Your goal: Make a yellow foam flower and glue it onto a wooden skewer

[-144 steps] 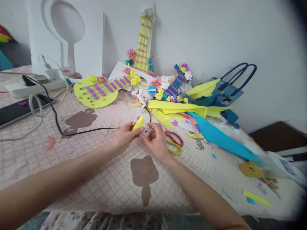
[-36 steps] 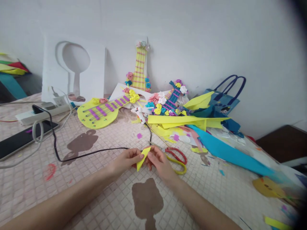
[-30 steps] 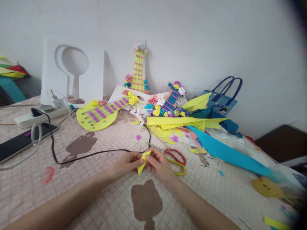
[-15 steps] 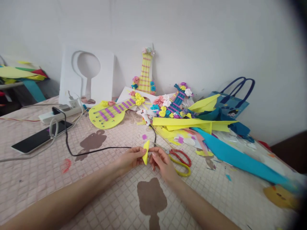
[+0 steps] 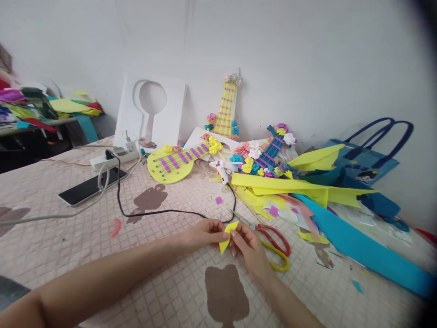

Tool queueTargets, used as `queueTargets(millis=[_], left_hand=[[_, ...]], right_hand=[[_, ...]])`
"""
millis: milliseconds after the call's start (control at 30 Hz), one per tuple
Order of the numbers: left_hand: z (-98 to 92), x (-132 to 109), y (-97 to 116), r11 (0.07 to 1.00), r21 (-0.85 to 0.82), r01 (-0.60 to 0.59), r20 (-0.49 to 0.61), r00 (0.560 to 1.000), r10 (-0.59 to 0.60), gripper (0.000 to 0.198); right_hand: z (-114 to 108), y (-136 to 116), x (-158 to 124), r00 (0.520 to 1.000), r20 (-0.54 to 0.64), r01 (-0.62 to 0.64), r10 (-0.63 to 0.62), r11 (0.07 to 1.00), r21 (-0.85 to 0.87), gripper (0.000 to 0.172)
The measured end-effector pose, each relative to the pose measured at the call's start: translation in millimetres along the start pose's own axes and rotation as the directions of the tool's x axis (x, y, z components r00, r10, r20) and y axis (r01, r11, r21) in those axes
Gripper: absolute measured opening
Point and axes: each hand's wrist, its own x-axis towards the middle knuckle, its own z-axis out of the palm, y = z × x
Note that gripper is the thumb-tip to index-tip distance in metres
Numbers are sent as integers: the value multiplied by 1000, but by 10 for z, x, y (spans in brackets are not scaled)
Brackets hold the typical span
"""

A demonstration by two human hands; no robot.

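Observation:
Both my hands meet low over the checked tablecloth (image 5: 164, 282) and pinch one small yellow foam piece (image 5: 226, 235) between their fingertips. My left hand (image 5: 201, 236) grips its left side, my right hand (image 5: 249, 246) its right side. The piece is bent into a pointed strip. Red and yellow scissors (image 5: 277, 246) lie on the cloth just right of my right hand. A black cord (image 5: 160, 211) runs past my left hand toward a white glue gun (image 5: 220, 169).
Foam guitars (image 5: 177, 161) decorated with small flowers, yellow sheets (image 5: 297, 184) and blue foam sheets (image 5: 358, 241) are piled at the back and right, beside a blue bag (image 5: 367, 157). A phone (image 5: 89, 187), a power strip (image 5: 114, 157) and a white cut-out board (image 5: 152, 111) are at left.
The view has swung left, so everything sits further right in the picture. My hands keep turning and bending the yellow piece between the fingertips, staying in about the same place on the cloth.

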Motion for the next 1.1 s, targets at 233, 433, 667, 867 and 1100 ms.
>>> queueTargets(millis=[233,433,667,867,1100], left_hand=[[-45,23,-142,999,-5,-38,-72,997,38,49],[-20,3,-120,999,-19,-38,-52,998,37,48],[17,-9,-79,983,-181,-16,-101,995,-2,40],[-29,-13,-26,925,-379,9,-92,995,-47,32],[-9,-17,-22,884,-463,60,-36,996,-86,28]], right_hand=[[12,22,-21,1000,21,-6,7,1000,-30,26],[8,59,-24,1000,24,-12,12,1000,1,25],[32,-17,-28,999,-16,26,-28,997,-68,25],[48,-50,-61,986,-62,144,-157,973,-178,28],[47,-94,-99,926,33,365,-376,867,-339,58]])
